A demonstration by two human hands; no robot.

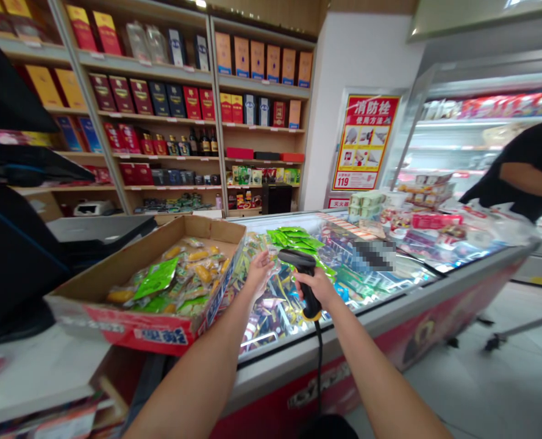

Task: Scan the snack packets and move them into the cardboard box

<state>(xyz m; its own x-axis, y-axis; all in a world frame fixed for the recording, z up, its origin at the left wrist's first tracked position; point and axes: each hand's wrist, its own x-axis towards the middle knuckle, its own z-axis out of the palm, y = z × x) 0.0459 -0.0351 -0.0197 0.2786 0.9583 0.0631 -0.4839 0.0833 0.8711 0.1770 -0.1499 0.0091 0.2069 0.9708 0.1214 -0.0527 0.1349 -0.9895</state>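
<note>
My right hand [319, 286] is closed round the grip of a black barcode scanner [302, 268], whose head points left and whose cable hangs down past the freezer edge. My left hand [258, 272] is raised just left of the scanner head, fingers curled on a small clear packet [269, 261] that I cannot make out well. Both hands hover over the glass lid of a chest freezer [389, 305] full of coloured packets.
An open cardboard box [128, 286] of green and yellow snack packs rests at the left. Green packets [295, 239] lie on the freezer lid. A person in a black shirt [522, 171] stands at the right by bagged goods. Shelves of boxed bottles line the back wall.
</note>
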